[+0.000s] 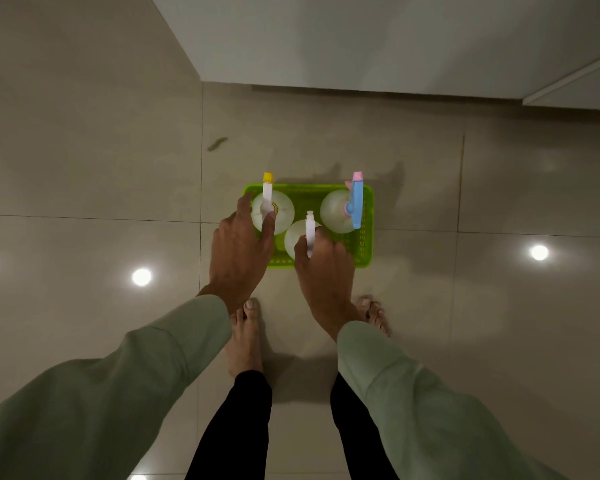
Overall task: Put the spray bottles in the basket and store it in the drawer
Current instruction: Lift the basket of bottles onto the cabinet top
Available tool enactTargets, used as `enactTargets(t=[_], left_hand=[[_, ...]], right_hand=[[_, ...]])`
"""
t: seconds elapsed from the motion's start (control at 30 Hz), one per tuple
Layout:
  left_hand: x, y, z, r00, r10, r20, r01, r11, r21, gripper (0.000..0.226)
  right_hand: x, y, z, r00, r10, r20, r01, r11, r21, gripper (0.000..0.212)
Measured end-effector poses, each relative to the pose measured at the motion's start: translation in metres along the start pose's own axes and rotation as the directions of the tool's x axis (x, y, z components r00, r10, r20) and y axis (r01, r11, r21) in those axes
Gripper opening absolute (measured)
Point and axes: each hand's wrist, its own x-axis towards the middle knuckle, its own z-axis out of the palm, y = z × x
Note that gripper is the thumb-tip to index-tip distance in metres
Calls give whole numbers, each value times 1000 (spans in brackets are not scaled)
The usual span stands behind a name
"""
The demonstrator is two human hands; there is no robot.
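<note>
Basket [366, 249]: green, on floor tiles [84, 168], frame centre.
Bottles: yellow-nozzle bottle [281, 211] upper left, blue-trigger bottle [335, 211] upper right, white-nozzle bottle [295, 237] lower middle; all upright inside.
Left hand [239, 251]: fingers clamped on yellow-nozzle bottle.
Right hand [326, 271]: fingers clamped on white-nozzle bottle.
Cabinet [361, 39]: white, upper right.

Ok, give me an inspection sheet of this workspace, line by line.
Surface: glossy beige tiled floor, ceiling lights reflected in it.
Job's things: green basket on the floor holding three spray bottles upright: yellow-nozzle bottle far left, pink-and-blue bottle far right, white-nozzle bottle near middle.
Clutter: small dark smudge on a tile beyond the basket.
Hands: left hand on the yellow-nozzle bottle; right hand on the white-nozzle bottle; how firmly either grips cannot be told.
Cables: nothing seen.
Surroundings: white cabinet fronts beyond the basket; no open drawer seen; bare feet behind the basket.
</note>
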Motion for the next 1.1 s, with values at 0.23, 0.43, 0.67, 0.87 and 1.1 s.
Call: enactTargets(t=[0.23,0.43,0.67,0.87,1.1], left_hand=[[0,0,-1,1000,11,-2,-11,1000,-6,48],[-3,-1,-4,1000,15,11,-14,1000,-13,49],[-13,2,-12,998,65,10,-64,992,-105,59],[-9,-14,5,986,-160,-38,145,955,-258,50],[20,-52,58,835,-491,247,545,799,-255,79]], right_hand=[[-1,1,-4,999,50,-12,-50,997,53,20],[-3,8,-12,1000,8,3,-8,999,51,54],[3,28,-50,936,-152,-317,212,963,164,50],[38,68,-44,880,285,-380,-102,895,435,30],[67,120,10,950,256,177,-307,864,398,64]])
